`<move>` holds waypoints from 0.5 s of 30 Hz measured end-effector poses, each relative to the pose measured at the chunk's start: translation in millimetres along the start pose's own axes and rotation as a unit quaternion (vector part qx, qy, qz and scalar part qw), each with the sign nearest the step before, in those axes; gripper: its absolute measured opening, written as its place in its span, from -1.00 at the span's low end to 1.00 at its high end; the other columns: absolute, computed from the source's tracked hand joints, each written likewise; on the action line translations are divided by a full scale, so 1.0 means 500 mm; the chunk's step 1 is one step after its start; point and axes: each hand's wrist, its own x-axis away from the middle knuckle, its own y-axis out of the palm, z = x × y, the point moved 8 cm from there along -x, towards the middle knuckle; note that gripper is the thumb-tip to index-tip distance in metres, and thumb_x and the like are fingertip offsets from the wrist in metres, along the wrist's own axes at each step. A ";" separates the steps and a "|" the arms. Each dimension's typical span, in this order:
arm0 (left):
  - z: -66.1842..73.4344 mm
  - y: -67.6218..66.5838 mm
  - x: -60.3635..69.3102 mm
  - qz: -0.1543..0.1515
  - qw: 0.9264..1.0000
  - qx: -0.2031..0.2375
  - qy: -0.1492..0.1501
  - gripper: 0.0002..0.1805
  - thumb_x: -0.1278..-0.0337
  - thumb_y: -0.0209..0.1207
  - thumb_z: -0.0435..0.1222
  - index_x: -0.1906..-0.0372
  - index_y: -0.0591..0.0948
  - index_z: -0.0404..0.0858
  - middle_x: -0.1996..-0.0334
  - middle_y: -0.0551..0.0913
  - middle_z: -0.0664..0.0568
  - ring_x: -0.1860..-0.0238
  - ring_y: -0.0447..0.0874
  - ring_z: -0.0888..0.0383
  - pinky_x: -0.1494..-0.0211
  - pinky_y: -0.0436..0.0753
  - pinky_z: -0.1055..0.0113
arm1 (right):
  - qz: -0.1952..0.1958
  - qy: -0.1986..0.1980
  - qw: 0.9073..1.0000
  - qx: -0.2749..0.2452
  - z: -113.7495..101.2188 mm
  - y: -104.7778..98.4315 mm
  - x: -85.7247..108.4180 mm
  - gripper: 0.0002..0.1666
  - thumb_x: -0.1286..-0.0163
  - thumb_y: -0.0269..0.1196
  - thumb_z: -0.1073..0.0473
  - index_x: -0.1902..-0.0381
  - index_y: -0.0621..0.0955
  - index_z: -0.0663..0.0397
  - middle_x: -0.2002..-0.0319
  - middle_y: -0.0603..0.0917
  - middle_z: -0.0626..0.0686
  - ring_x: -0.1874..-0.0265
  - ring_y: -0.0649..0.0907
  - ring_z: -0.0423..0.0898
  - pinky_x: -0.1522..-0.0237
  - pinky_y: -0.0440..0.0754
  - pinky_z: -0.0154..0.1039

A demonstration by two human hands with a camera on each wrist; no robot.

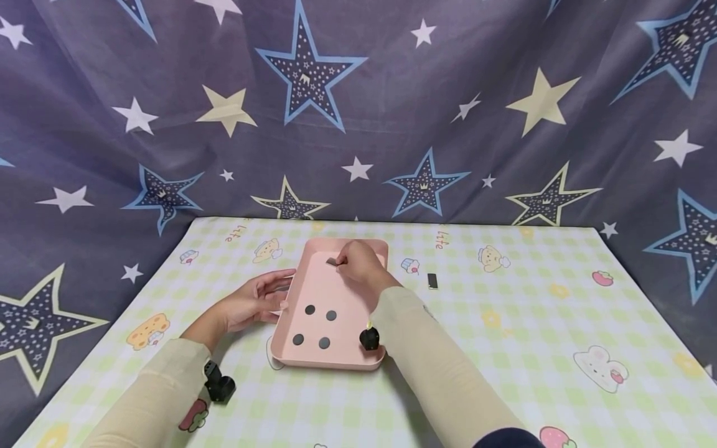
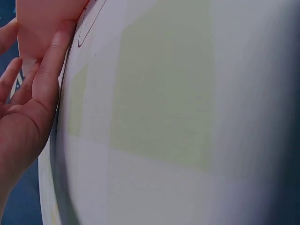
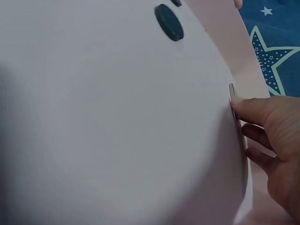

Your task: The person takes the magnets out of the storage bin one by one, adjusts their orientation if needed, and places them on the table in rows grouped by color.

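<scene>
A pink tray lies on the table with several dark round discs, one of them a disc, in its near half. My right hand reaches over the far part of the tray and pinches a small dark rectangular piece at the tray floor. In the right wrist view the thumb and fingertips of the right hand hold the thin piece by its end. My left hand touches the tray's left wall with fingers extended; the left wrist view shows the left hand against the pink wall.
Another dark rectangular piece lies on the checked tablecloth right of the tray. A curtain with stars hangs behind the table. Black devices are strapped at both wrists, the right one over the tray's near right corner.
</scene>
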 end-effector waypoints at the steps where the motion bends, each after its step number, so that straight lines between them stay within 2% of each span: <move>1: 0.000 0.000 0.000 0.001 1.000 0.000 0.000 -0.18 -0.27 0.14 -0.50 -0.55 0.04 -0.22 -0.51 0.03 -0.19 -0.37 0.28 -0.03 -0.09 0.57 -0.09 | 0.002 0.000 1.000 0.004 0.000 0.000 0.000 -0.92 -0.26 0.38 0.26 0.29 0.79 0.08 0.24 0.73 -0.04 0.24 0.63 -0.15 0.17 0.56 -0.36; 5: 0.001 -0.001 0.000 0.005 1.000 0.001 -0.002 -0.17 -0.25 0.15 -0.50 -0.55 0.04 -0.22 -0.51 0.03 -0.19 -0.37 0.29 -0.03 -0.09 0.57 -0.09 | 0.007 -0.004 1.000 0.002 -0.004 -0.004 0.003 -0.89 -0.24 0.35 0.35 0.34 0.79 0.08 0.30 0.73 -0.04 0.24 0.65 -0.14 0.17 0.56 -0.37; 9: 0.000 -0.001 0.000 0.006 1.000 0.001 -0.004 -0.16 -0.25 0.15 -0.51 -0.55 0.04 -0.21 -0.51 0.04 -0.19 -0.38 0.27 -0.04 -0.09 0.57 -0.08 | 0.011 -0.006 1.000 -0.026 -0.003 -0.007 0.007 -0.81 -0.17 0.30 0.45 0.30 0.78 0.15 0.31 0.74 -0.01 0.27 0.64 -0.14 0.20 0.55 -0.40; 13: -0.001 0.000 0.000 0.002 1.000 0.004 -0.004 -0.17 -0.25 0.14 -0.51 -0.55 0.04 -0.22 -0.51 0.04 -0.21 -0.38 0.27 -0.05 -0.09 0.57 -0.09 | 0.014 -0.005 0.998 -0.061 0.004 -0.008 0.009 -0.80 -0.15 0.34 0.41 0.23 0.75 0.23 0.31 0.73 0.04 0.33 0.61 -0.13 0.20 0.56 -0.37; 15: -0.002 -0.001 -0.001 0.000 1.000 0.006 -0.003 -0.17 -0.26 0.14 -0.51 -0.55 0.04 -0.22 -0.50 0.04 -0.21 -0.37 0.28 -0.04 -0.09 0.57 -0.09 | 0.015 -0.012 0.998 -0.067 0.006 -0.008 0.010 -0.84 -0.15 0.37 0.37 0.27 0.75 0.25 0.35 0.72 0.03 0.37 0.59 -0.14 0.22 0.57 -0.35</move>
